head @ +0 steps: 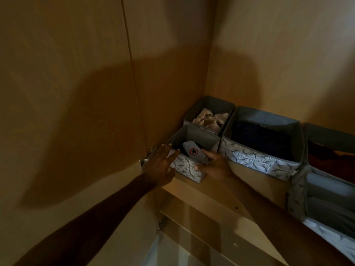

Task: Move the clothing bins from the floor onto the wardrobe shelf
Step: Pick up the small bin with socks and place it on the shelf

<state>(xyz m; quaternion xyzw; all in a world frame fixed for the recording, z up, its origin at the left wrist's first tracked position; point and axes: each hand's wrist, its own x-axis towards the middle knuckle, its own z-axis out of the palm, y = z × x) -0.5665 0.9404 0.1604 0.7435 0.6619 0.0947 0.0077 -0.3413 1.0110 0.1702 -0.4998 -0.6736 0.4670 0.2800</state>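
Observation:
A small grey fabric bin (189, 167) with a leaf pattern sits at the front left of the wardrobe shelf (217, 191), holding a grey garment with a star badge (193, 151). My left hand (160, 164) rests flat against its left side, fingers spread. On the bin's front right corner sits my right hand (212, 165), thumb on the front wall and fingers over the rim. Behind it stands a second small bin (208, 107) with beige cloth. A larger bin (263, 158) with dark clothes is to the right.
Another grey bin (324, 200) juts over the shelf edge at the far right. The wardrobe's wooden side panel (169, 93) and a metal hinge (145, 160) are close on the left. A lower shelf (192, 237) lies below.

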